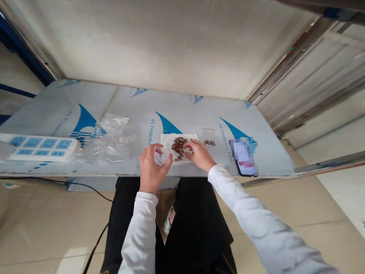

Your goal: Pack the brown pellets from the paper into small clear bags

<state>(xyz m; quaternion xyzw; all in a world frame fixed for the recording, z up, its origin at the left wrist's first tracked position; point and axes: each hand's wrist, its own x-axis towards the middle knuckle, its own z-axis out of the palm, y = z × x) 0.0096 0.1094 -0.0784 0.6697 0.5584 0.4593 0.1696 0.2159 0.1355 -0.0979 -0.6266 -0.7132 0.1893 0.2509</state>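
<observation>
My left hand is closed on a small clear plastic bag, held beside a pile of small brown metallic-looking pieces. The pile lies on a white sheet at the near edge of the table. At the right side of the pile, my right hand has its thumb and fingers bent together among the pieces. Whatever sits between those fingertips is too small to make out. Just right of that hand is a clear zip bag with several small pieces in it.
Loose clear zip bags are spread on the film-covered table to the left. A white power strip lies at the far left, its cable running down to the floor. A phone rests near the right front edge. A wall stands behind.
</observation>
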